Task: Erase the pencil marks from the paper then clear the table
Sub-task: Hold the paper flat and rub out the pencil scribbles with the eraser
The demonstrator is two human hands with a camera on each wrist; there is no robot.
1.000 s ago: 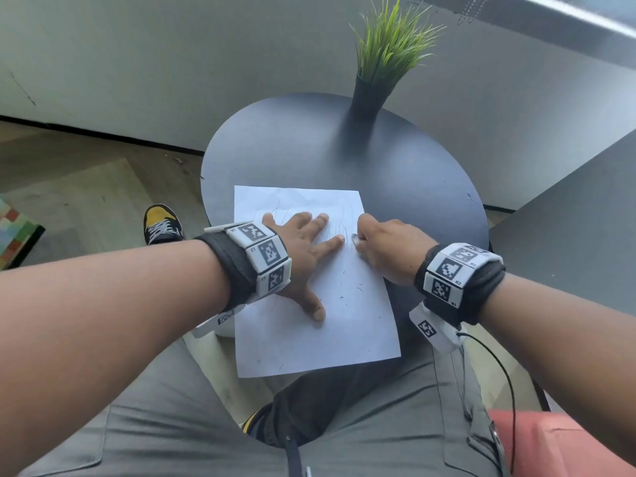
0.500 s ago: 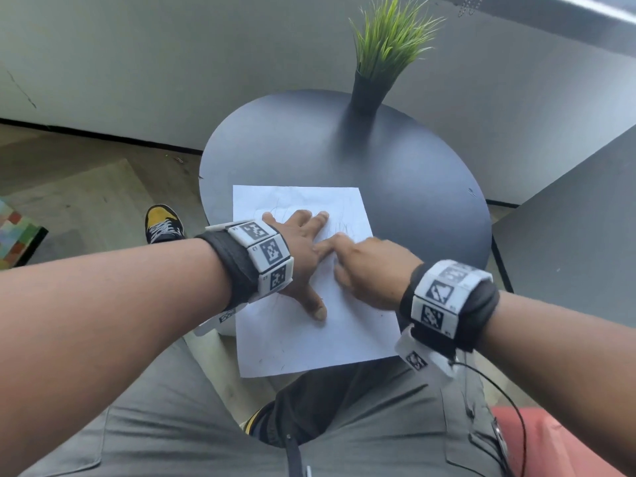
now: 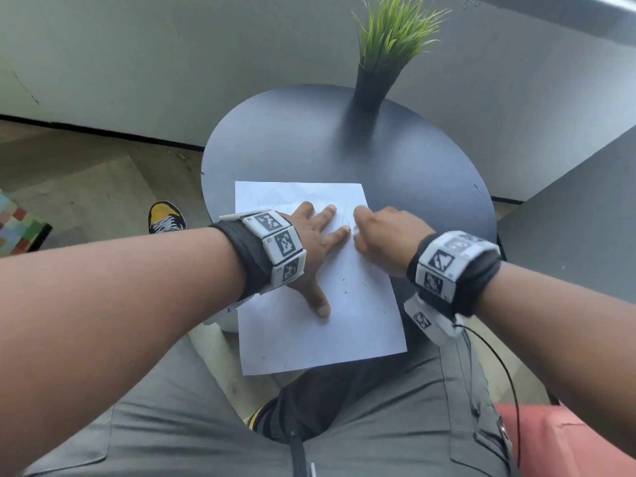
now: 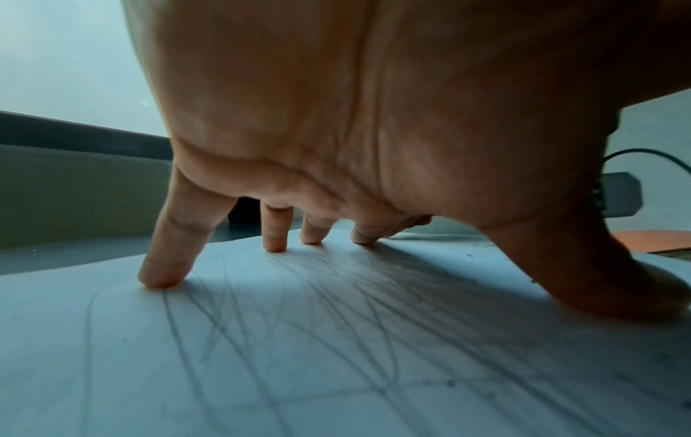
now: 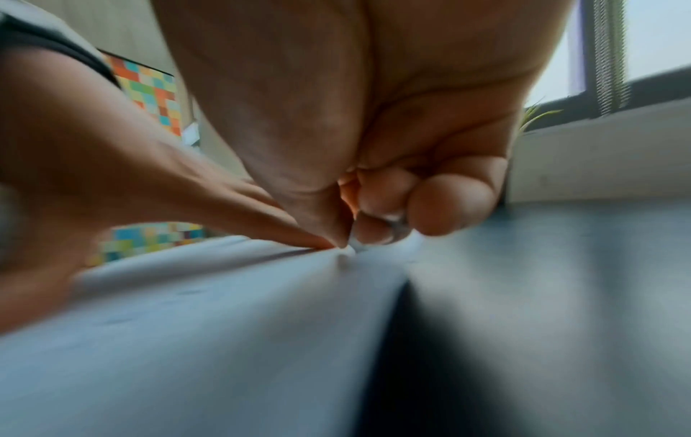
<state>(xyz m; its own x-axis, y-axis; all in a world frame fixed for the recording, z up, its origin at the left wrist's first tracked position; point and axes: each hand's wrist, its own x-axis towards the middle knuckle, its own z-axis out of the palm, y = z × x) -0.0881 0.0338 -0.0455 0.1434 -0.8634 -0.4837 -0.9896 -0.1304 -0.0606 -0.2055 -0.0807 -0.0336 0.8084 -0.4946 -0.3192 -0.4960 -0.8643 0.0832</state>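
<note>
Head view: the paper (image 3: 320, 280) is pinned flat on the round table (image 3: 406, 173) by the left hand (image 3: 315, 246), fingers spread straight. Just beside its index fingertip, the right hand (image 3: 385, 235) is curled with fingertips pressed to the sheet; dark crumbs (image 3: 344, 290) are scattered below both hands. A plant (image 3: 389, 46) stands well beyond them.

Left wrist view: many pencil marks (image 4: 336, 310) are seen under the left palm, so erasing is judged far from done.

Right wrist view: a small white eraser (image 5: 349, 251) is pinched between thumb and fingers and held against the paper, beside the left index finger. The picture is blurred. Clearing the table is not yet begun.
</note>
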